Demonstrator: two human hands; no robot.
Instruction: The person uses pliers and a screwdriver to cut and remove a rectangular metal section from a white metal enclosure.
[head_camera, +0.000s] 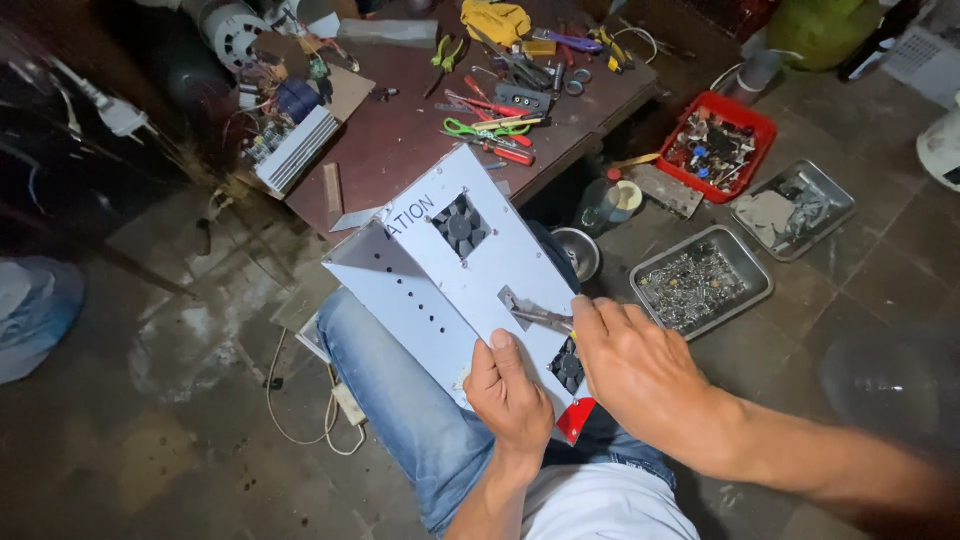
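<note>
Centre frame, the left hand (510, 392) grips the grey metal case (440, 290) resting on the lap. The right hand (640, 375) pinches a slim metal tool (540, 318) against its panel.

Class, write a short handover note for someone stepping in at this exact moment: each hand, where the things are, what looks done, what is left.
Left hand: grips the near edge of the grey metal case, which rests tilted on the person's lap.
Right hand: fingers pinch a slim metal tool against the case's top face, between the two fans.
Upper fan and lower fan both sit in their cutouts.
Spare tools lie on the brown table; the metal tray of small parts is on the floor to the right.
Done: fans seated. Left: whatever the tool is working; that spot is too small to tell.
</note>
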